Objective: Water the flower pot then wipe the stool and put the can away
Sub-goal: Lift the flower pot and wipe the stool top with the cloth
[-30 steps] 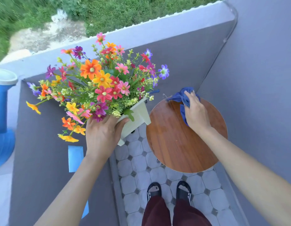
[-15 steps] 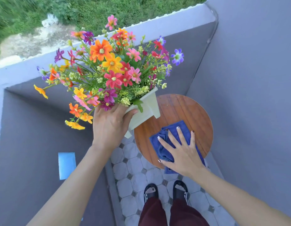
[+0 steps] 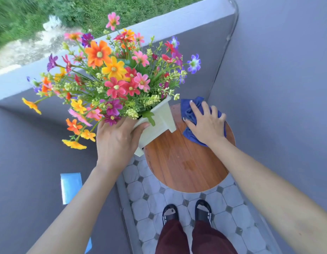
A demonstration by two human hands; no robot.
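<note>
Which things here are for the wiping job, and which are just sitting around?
For the job: blue cloth under the right hand; wooden stool; flower pot, held up by the left hand.

Just there: blue panel on the wall; sandals; tiled floor.

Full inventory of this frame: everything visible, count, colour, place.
flower pot: 1, pale green, held tilted over the stool's left edge
flowers: many, mixed colours, in the pot
stool: 1, round brown wood, centre
cloth: 1, blue, on the stool's far side
floor tiles: white-grey, below
wall: grey, left
left hand: grips the pot
right hand: pressed on the cloth
feet: 2, black sandals
</note>
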